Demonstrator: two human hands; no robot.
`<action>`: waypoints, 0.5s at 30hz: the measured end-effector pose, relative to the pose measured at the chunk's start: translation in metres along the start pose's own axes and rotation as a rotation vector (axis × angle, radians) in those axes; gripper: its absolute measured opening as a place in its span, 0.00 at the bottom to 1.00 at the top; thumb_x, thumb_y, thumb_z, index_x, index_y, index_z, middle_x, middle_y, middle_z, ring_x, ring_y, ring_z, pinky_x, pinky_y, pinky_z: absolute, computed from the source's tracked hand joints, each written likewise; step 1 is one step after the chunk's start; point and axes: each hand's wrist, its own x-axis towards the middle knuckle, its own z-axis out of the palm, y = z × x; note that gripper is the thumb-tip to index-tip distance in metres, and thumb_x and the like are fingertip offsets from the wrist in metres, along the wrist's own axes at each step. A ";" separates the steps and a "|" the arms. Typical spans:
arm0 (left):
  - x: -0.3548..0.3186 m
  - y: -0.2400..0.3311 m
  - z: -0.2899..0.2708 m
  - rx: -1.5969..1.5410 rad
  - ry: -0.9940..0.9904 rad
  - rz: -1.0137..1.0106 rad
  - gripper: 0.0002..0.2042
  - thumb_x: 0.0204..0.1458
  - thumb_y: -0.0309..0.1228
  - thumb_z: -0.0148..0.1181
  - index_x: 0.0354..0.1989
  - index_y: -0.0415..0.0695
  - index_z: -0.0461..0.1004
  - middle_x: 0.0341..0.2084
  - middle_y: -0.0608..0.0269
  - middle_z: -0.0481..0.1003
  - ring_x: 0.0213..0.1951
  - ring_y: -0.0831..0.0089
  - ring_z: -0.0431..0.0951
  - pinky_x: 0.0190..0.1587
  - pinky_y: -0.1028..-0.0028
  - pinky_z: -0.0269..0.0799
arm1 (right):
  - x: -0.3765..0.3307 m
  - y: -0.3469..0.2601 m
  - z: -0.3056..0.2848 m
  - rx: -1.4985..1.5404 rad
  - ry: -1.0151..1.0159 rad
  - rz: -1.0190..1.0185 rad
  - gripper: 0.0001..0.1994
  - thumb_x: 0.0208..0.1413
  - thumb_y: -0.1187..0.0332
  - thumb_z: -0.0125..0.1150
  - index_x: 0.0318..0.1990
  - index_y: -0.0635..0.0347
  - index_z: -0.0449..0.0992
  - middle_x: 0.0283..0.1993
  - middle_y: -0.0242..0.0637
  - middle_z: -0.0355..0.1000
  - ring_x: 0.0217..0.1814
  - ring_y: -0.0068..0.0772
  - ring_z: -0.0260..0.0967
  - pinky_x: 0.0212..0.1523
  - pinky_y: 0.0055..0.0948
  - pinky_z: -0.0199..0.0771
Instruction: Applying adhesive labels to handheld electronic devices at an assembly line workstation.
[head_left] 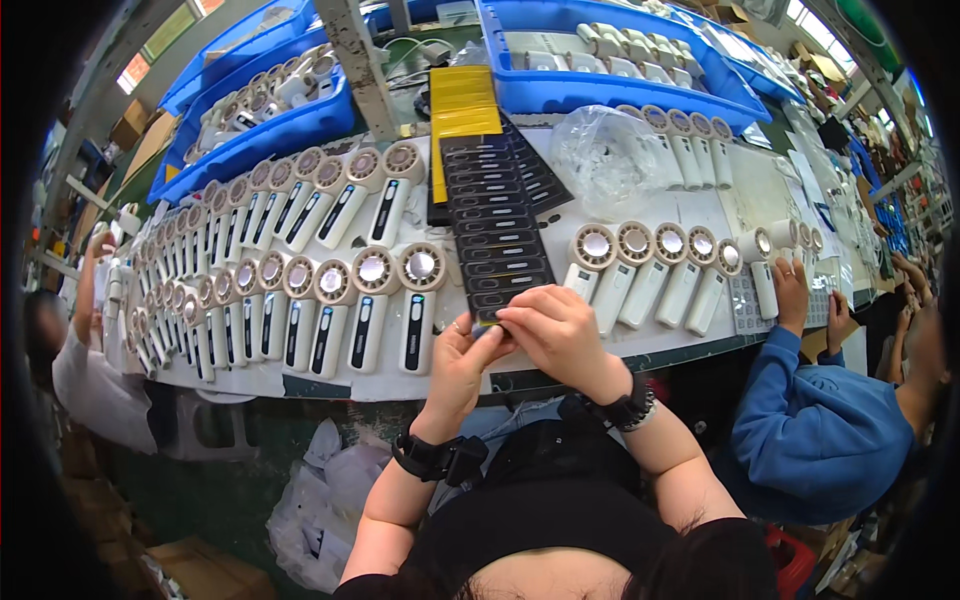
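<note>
Both hands meet at the near edge of the white table (700,345), just above the person's lap. The left hand (462,362) comes up from below with its fingers curled, and the right hand (560,330) lies over it from the right; the fingertips of both pinch the near end of a black sticker sheet (500,262) — a long dark strip printed with rows of slim oval labels that runs away from the hands toward the middle of the table. So the sheet's lower end sits right between the two hands, touching both, while the rest of it lies flat on the table beyond them. Whether a single label is already lifted off is too small to tell. Further up, a yellow sheet (462,110) lies partly under the top of the dark strips. To the left of the hands stand rows of white handheld fans with dark label strips (370,300); to the right lies a shorter row of white fans without the dark strip (650,270). A crumpled clear plastic bag (608,150) rests behind that row, and blue bins (560,95) with more fans line the far side. A co-worker in a blue sleeve (800,400) reaches onto the table at the right — well apart from the person's own hands.
</note>
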 end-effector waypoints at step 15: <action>0.023 0.008 -0.006 0.077 0.161 -0.011 0.10 0.58 0.28 0.47 0.47 0.39 0.65 0.39 0.56 0.74 0.38 0.69 0.78 0.35 0.75 0.79 | 0.002 -0.004 -0.008 0.792 0.417 0.330 0.03 0.59 0.76 0.48 0.39 0.62 0.66 0.40 0.40 0.66 0.40 0.26 0.66 0.42 0.28 0.68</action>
